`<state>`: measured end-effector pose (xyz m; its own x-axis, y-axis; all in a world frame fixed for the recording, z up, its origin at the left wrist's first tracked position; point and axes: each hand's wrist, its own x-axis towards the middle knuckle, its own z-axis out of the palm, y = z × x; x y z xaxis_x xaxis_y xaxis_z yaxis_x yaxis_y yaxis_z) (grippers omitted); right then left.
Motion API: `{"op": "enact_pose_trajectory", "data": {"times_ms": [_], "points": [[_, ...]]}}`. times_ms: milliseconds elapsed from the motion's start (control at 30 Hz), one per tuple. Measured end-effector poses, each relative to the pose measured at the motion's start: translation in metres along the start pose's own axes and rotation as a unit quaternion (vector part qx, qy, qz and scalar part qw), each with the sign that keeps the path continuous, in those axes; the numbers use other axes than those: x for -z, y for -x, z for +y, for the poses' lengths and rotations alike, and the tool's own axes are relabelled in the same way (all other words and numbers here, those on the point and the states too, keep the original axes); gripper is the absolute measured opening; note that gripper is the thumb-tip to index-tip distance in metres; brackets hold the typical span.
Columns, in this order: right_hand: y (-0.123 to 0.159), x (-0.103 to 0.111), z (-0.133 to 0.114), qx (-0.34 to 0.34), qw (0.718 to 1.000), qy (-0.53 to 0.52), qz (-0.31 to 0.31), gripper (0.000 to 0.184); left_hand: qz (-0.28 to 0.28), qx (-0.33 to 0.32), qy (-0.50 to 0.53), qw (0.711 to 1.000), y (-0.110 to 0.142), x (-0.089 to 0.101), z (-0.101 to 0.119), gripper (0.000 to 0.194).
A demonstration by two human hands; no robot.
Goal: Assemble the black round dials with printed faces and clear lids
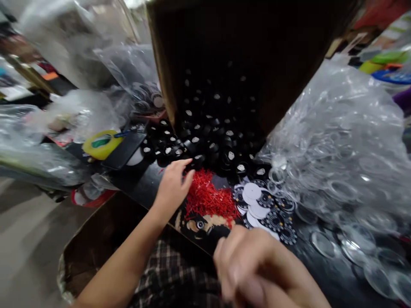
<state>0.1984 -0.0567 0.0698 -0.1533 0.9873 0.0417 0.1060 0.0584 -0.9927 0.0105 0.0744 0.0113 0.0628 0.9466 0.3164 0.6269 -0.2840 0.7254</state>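
Observation:
My left hand [173, 184] reaches over the dark table with its fingers stretched out and the thumb apart, holding nothing that I can see. Its fingertips are at the front of a heap of black round parts [212, 147] with white spots. Close to my thumb lies a pile of thin red plastic pieces [210, 196]. My right hand [253, 261] is near the camera with its fingers curled together; whatever may be inside is hidden. Just beyond it are printed black dials [278, 222] and white discs [252, 192]. A small ring-shaped part [201, 224] rests at the table's near edge.
A large carton [163, 64] opens toward me, with black parts spilling out. Clear round lenses [345, 188] in a plastic bag fill the right side. At left are a yellow tape roll [102, 144] and a dark flat tray [125, 152]. Below stands an open box [83, 244].

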Motion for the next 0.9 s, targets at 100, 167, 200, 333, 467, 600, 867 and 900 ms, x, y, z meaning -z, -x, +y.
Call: {"op": "enact_pose_trajectory", "data": {"times_ms": [100,167,200,333,467,600,867,900], "points": [[-0.007,-0.011,0.016,-0.034,0.997,-0.067,-0.034,0.02,0.004,-0.019,0.0,1.0,-0.033,-0.019,-0.001,0.027],[-0.008,-0.01,0.029,-0.057,0.994,-0.074,-0.057,0.02,0.007,-0.017,0.014,1.0,-0.04,-0.023,-0.005,0.02],[-0.007,-0.009,0.035,-0.066,0.993,-0.071,-0.064,0.021,0.008,-0.013,0.026,1.0,-0.04,-0.023,-0.007,0.019],[-0.011,-0.005,0.049,-0.106,0.992,-0.06,-0.043,0.025,0.011,0.029,0.1,0.994,-0.031,-0.011,-0.011,0.024],[-0.029,-0.004,0.059,-0.108,0.994,-0.004,0.035,0.035,-0.006,0.09,0.184,0.979,-0.006,-0.003,0.0,0.029],[-0.039,0.0,0.064,-0.061,0.992,0.083,0.08,0.043,-0.154,0.221,0.394,0.879,0.038,-0.008,0.023,0.035],[-0.027,0.018,0.065,0.068,0.952,0.297,-0.016,0.033,-0.182,0.442,0.603,0.639,0.077,-0.02,0.038,0.046],[-0.031,0.026,0.068,0.05,0.947,0.317,0.01,0.034,-0.179,0.436,0.601,0.646,0.077,-0.02,0.039,0.046]]}}
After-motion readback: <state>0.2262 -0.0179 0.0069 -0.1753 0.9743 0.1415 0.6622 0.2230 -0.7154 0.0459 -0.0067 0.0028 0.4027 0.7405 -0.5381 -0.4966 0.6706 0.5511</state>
